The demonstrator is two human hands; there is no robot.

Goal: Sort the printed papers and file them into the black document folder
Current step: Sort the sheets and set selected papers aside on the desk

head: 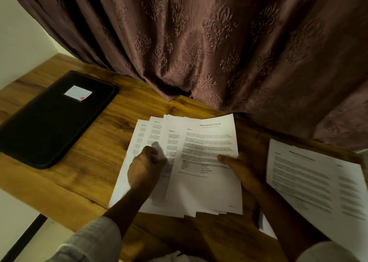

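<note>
Fanned printed papers [151,136] lie on counter [95,152] under both hands, long axis running away from person. R hand [241,170]: thumb over, fingers under top sheet [209,142], pinching it. L hand [146,166]: fingers curled on lower sheets; pinch vs. press unclear (blur). Black folder [53,120], closed, lies well L of L fingers, farther out; L hand nearer. Loose sheet [318,182] lies R of R fingers.
</note>
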